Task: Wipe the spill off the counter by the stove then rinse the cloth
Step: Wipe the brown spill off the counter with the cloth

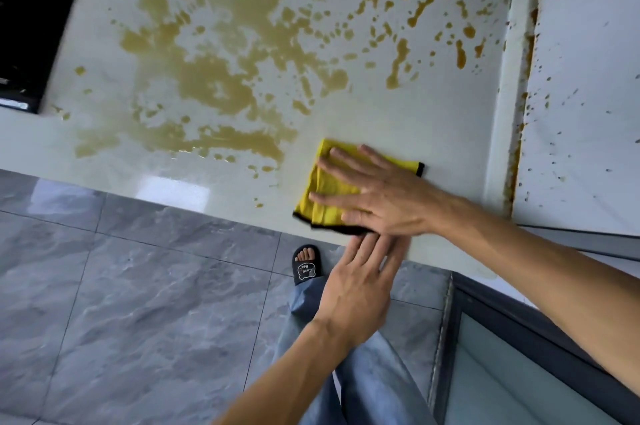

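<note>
A folded yellow microfibre cloth with black edging (329,192) lies flat on the glossy off-white tabletop (450,119), close to its front edge. The right hand (384,196) presses down on it with fingers straight and spread, palm flat, gripping nothing. The left hand (360,286) hangs just below the tabletop edge at about six o'clock from the cloth, fingers straight and together, holding nothing, its fingertips at the edge beneath the cloth. The brownish-yellow liquid spill (221,57) spreads in blotches and droplets from roughly nine o'clock round to one o'clock of the cloth, the nearest pool lying just beside it at ten o'clock. The black stove surface (27,19) sits at the far ten o'clock corner. The right hand is the one placed to work, and the coming stroke likely has to run leftward and away into the stain.
</note>
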Available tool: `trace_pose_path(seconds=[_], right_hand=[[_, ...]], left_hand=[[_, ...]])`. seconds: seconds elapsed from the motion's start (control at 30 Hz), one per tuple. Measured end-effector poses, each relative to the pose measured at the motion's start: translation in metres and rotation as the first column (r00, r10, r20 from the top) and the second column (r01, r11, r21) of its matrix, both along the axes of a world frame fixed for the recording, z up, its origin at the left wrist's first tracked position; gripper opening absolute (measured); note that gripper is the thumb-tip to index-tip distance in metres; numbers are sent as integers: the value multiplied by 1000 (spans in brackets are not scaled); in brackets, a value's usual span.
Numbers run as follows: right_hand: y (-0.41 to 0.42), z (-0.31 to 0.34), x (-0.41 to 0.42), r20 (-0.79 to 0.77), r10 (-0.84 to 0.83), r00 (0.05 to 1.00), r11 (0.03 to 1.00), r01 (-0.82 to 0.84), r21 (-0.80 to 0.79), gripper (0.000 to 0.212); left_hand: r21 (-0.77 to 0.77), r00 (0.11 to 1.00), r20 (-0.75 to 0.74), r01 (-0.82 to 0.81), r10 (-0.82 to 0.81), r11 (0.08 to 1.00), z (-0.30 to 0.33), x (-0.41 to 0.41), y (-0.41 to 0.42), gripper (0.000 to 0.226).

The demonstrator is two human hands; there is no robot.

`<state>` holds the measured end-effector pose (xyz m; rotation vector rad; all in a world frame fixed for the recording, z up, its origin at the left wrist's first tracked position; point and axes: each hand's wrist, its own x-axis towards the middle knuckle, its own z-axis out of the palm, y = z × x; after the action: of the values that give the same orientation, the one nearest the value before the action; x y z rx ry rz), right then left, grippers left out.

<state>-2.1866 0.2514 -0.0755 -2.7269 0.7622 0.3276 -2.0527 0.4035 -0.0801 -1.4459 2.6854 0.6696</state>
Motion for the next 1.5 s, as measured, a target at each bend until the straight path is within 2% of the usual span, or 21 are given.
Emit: trace_pose_path(seconds=[0.07, 0.17, 0.23, 0.3, 0.4, 0.47, 0.53, 0.67, 0.77, 0.83, 0.97, 1.07, 1.17, 1.23, 1.37, 1.43, 1.5], right_hand=[[1, -3, 29, 24, 113, 993, 993, -113, 22, 58], [-16, -5, 78, 30, 119, 993, 993, -119, 7, 59], [-38, -3, 93, 16, 32, 999, 999, -32, -18, 60], [-60, 1, 86, 16, -125, 992, 991, 126, -35, 60], [-71, 4, 47, 14, -374, 927, 925, 374, -70, 61], [-56, 3, 22, 7, -435, 900, 895, 433, -107, 62], [-32, 1, 19, 0, -412, 911, 906, 409, -111, 63], [-19, -4, 69, 7, -251, 968, 966, 251, -55, 64], [-44, -5, 97, 25, -266, 964, 963, 267, -41, 62], [-70, -4, 91, 28, -370, 929, 927, 371, -57, 61], [-92, -4, 29, 13, -626, 780, 776, 624, -94, 61], [-59, -5, -16, 25, -753, 658, 652, 751, -108, 62], [-10, -9, -20, 12, -828, 560, 552, 819, -154, 63], [-7, -11, -13, 6, -830, 558, 551, 821, -149, 64], [-59, -14, -16, 39, -759, 650, 643, 758, -110, 61], [-85, -14, -25, 55, -790, 611, 604, 790, -104, 60], [-92, -13, -32, 58, -850, 523, 517, 851, -95, 60]], left_hand=[[-1, 1000, 18, 17, -17, 1000, 1, 1, -1, 97], [5, 999, 37, 31, -31, 1000, 3, 3, 0, 93], [16, 999, 39, 18, -19, 1000, 5, 2, 0, 95], [20, 1000, 26, 13, -14, 1000, 5, 3, -1, 95], [17, 1000, 14, 20, -20, 1000, 3, 5, -1, 91], [-5, 1000, 14, 20, -20, 1000, 2, 6, 0, 87], [-13, 1000, 18, 21, -21, 1000, -1, 6, 1, 87], [-3, 999, 34, 36, -36, 999, -3, 4, 0, 92], [33, 1000, 8, 13, -13, 999, -2, 4, 0, 96], [38, 1000, -8, 7, -6, 999, -2, 5, 0, 96], [22, 999, 7, 32, -32, 999, -2, 9, -3, 97], [2, 999, -18, 48, -48, 999, -2, 12, -5, 89], [10, 998, -28, 56, -56, 998, 0, 13, -7, 87], [6, 998, -23, 51, -51, 999, 1, 12, -6, 87], [27, 999, -12, 36, -36, 999, -3, 10, -5, 91], [34, 1000, -19, 19, -18, 999, -2, 8, -7, 91], [30, 996, -94, 11, -8, 999, 1, 8, -10, 81]])
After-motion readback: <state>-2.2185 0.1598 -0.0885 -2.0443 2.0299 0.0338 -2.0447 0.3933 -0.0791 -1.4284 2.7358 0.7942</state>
